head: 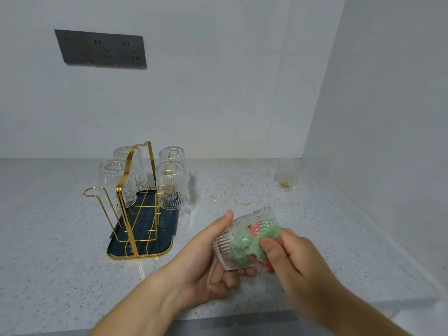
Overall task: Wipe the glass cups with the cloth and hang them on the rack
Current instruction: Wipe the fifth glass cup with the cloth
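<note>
Your left hand grips a ribbed glass cup on its side above the countertop's front edge, your right hand pinching a green-and-pink cloth stuffed inside it, while four cups hang inverted on the gold rack and one cup stands near the back right corner.

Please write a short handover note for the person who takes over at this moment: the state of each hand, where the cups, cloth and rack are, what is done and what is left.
Left hand: holds a ribbed glass cup on its side, above the counter.
Right hand: pushes the green and pink cloth into that cup.
Rack: gold wire on a dark tray; four cups hang upside down on it. Two front pegs are free.
One more cup stands upright at the back right of the counter.
Done: four cups hung.
Left: finish wiping the held cup, hang it, then wipe and hang the last cup.
</note>
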`<state>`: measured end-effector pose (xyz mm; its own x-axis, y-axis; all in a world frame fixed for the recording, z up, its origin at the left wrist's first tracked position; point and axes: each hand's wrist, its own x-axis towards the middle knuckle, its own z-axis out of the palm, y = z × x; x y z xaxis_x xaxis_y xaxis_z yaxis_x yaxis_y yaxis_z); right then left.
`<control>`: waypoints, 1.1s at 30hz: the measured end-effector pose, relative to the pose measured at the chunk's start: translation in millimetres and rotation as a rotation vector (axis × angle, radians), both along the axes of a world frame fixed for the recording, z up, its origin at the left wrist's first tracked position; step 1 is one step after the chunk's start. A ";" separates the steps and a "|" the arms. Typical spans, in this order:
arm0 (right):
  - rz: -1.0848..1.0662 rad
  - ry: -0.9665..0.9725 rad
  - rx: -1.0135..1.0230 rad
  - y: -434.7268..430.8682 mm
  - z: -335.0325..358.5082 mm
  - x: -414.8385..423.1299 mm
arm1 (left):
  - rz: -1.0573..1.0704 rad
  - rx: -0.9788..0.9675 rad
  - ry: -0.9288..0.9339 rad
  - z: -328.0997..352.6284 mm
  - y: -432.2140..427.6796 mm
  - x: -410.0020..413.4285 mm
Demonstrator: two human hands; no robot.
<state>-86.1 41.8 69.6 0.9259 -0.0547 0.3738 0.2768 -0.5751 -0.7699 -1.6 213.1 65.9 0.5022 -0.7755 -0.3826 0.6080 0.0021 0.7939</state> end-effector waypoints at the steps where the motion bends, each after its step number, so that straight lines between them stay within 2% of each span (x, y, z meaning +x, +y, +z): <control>1: -0.002 0.030 0.119 2.4 3.2 -1.4 | -0.011 -0.010 -0.040 -1.5 0.1 -1.6; 4: -0.068 0.142 0.383 9.6 13.3 -0.6 | 0.122 -0.054 -0.247 -13.0 -4.5 -2.3; 6: -0.087 0.171 0.419 8.5 14.5 2.7 | 0.237 -0.031 -0.389 -18.3 -8.5 -4.1; 8: -0.050 0.160 0.399 9.2 18.2 4.5 | 0.299 -0.017 -0.410 -14.3 -10.5 -6.4; 10: -0.008 0.121 0.328 9.3 18.7 3.4 | 0.290 0.014 -0.288 -5.5 -10.7 -5.6; 13: 0.004 -0.012 -0.062 2.0 11.4 2.4 | 0.146 0.023 0.023 2.7 -9.9 -1.7; 15: 0.015 -0.050 -0.198 -2.1 7.8 2.5 | 0.081 0.014 0.073 1.9 -6.5 0.5; 17: 0.005 -0.042 -0.096 -0.5 9.1 1.9 | 0.016 0.008 0.027 -0.7 -4.5 -0.2; 19: -0.002 0.020 0.111 2.6 12.2 3.0 | 0.014 -0.029 -0.025 -5.4 -5.8 -3.4; 21: -0.023 0.089 0.254 6.4 18.7 3.0 | 0.124 -0.056 -0.112 -14.5 -8.5 -4.4; 23: -0.009 0.115 0.309 7.6 22.0 3.3 | 0.209 -0.045 -0.174 -19.8 -10.3 -5.2; 25: 0.020 0.100 0.337 7.8 23.0 3.2 | 0.207 -0.077 -0.114 -18.5 -10.4 -6.4; 29: 0.042 -0.019 0.412 8.6 21.6 5.4 | 0.170 -0.238 0.121 -12.7 -10.0 -5.4; 33: -0.042 -0.140 0.513 11.0 25.9 11.6 | 0.221 -0.348 0.220 -14.9 -13.9 -4.7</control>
<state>-74.5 52.7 95.5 0.8621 -0.2988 0.4091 0.3819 -0.1474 -0.9124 -6.3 199.2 51.0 0.6063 -0.7598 -0.2345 0.7166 0.3942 0.5755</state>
